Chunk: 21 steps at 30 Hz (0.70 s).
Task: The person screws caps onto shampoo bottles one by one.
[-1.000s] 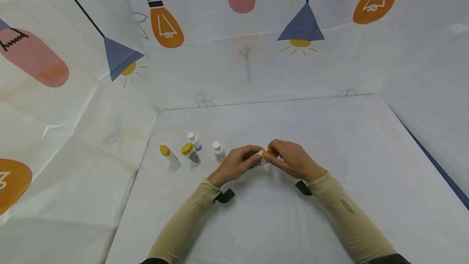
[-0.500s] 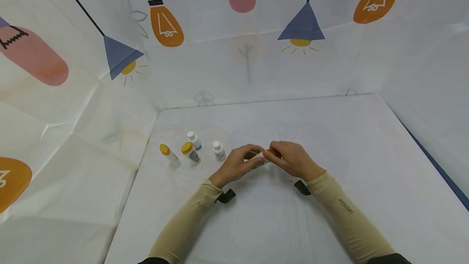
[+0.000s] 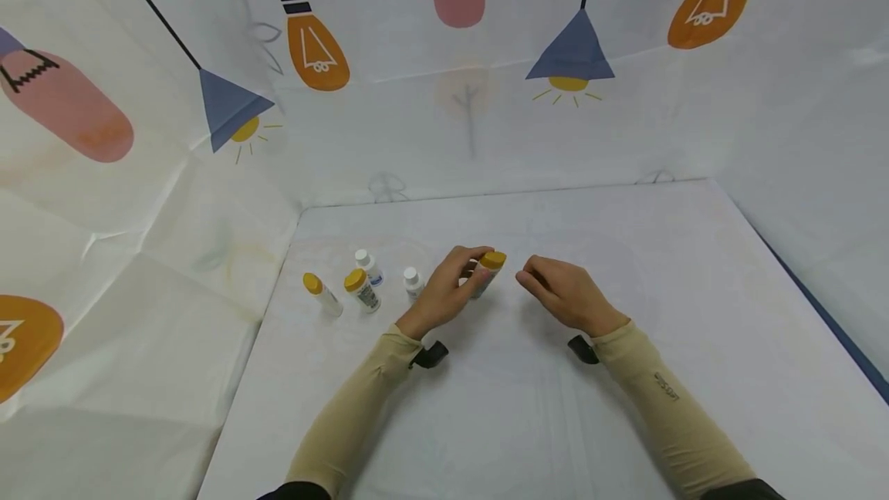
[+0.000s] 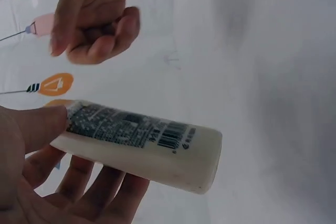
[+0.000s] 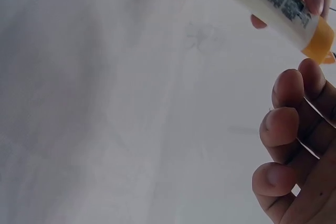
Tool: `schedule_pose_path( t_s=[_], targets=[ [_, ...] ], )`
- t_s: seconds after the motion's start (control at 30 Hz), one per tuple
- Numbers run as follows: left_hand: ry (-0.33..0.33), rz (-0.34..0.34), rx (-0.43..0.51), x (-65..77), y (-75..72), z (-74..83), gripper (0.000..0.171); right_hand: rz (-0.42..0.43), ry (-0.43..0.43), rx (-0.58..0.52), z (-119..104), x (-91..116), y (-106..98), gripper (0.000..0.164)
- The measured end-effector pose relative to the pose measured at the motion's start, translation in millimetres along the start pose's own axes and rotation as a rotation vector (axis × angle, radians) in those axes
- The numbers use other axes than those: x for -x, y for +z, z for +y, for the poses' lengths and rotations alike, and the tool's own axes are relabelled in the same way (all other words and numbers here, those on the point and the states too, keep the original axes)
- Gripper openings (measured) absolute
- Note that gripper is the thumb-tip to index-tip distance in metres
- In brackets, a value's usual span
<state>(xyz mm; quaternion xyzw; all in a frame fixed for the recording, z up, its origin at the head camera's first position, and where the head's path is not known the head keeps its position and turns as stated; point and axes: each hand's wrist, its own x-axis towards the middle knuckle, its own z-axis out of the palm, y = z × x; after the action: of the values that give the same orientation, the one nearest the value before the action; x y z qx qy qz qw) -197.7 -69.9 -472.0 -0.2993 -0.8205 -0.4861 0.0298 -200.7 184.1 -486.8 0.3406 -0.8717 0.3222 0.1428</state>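
My left hand (image 3: 444, 284) grips a white bottle with a yellow-orange cap (image 3: 491, 262), held tilted above the table with the cap up. In the left wrist view, the thumb lies on this white bottle (image 4: 142, 140) near its capped end, with the other fingers behind. A dark printed label and a barcode face that camera. To the right of the bottle, apart from it, my right hand (image 3: 566, 292) is in the air with nothing in it. Its fingers (image 5: 281, 127) are loosely curled in the right wrist view, below the yellow cap (image 5: 319, 40).
Left of my hands stand two yellow-capped containers (image 3: 322, 295) (image 3: 363, 292), a white-capped bottle (image 3: 369, 267) and another white-capped bottle (image 3: 413, 282) partly behind my left hand. The white table (image 3: 542, 423) meets a printed white sheet (image 3: 417, 130) at its back and sides.
My right hand has come off the bottle's cap and drawn away to the right. My left hand has raised the bottle and turned it more upright, cap now in plain sight.
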Motion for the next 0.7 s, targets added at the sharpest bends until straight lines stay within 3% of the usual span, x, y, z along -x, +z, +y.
schedule_pose_path(
  t_s=[0.1,0.23,0.57,0.7],
  targets=[
    [0.002,0.052,-0.063,-9.3,-3.3,0.6,0.043,-0.01,0.014,0.0,3.4,2.7,-1.0,0.017],
    [-0.055,0.099,-0.123,-18.6,-3.5,-1.7,0.043,-0.03,0.048,0.009,7.9,7.0,-1.7,0.016],
    [-0.217,0.142,-0.156,-35.1,5.6,-18.7,0.038,-0.036,0.079,0.034,15.1,11.8,-4.5,0.017],
    [-0.259,0.115,-0.136,-34.4,8.2,-23.9,0.038,-0.045,0.092,0.035,17.4,14.3,-4.2,0.016]
  ],
)
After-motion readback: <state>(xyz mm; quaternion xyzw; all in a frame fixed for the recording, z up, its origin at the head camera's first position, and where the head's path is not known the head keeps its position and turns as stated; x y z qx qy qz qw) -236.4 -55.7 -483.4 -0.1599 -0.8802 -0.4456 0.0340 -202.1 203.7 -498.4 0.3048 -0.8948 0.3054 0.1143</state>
